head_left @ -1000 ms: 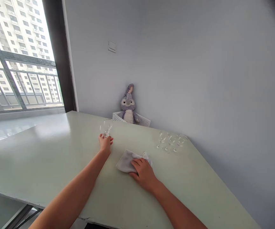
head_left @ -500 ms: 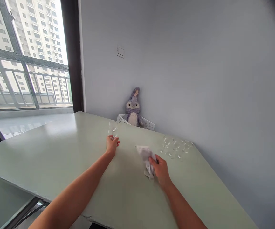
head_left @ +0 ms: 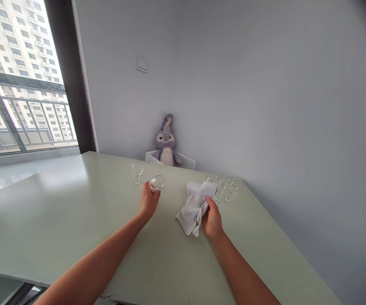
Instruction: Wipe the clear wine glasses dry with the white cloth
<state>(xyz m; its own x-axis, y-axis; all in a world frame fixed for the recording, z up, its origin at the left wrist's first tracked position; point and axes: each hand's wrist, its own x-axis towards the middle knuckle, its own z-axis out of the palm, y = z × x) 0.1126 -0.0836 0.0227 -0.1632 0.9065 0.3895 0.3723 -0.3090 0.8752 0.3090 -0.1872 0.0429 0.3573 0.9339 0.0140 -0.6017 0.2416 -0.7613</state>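
My left hand (head_left: 149, 200) is closed around a clear stemmed glass (head_left: 158, 182), which tilts with its rim toward the right. Just left of it, another clear glass (head_left: 137, 168) stands upright on the table. A white cloth (head_left: 194, 207) hangs spread out from my right hand (head_left: 213, 218), pinched between thumb and fingers. Behind the cloth and to its right, several clear stemmed glasses (head_left: 233, 186) stand close together near the table's right edge; the cloth partly covers the nearest ones.
The pale green table (head_left: 106, 203) reaches to the wall. At its far edge a purple plush rabbit (head_left: 166, 144) sits in a white perforated basket (head_left: 187, 162). A window (head_left: 27, 106) is at the left.
My left hand has lifted a glass and tilted it, and a second glass now shows beside it. The cloth has opened out in my right hand. The view has turned to the right.
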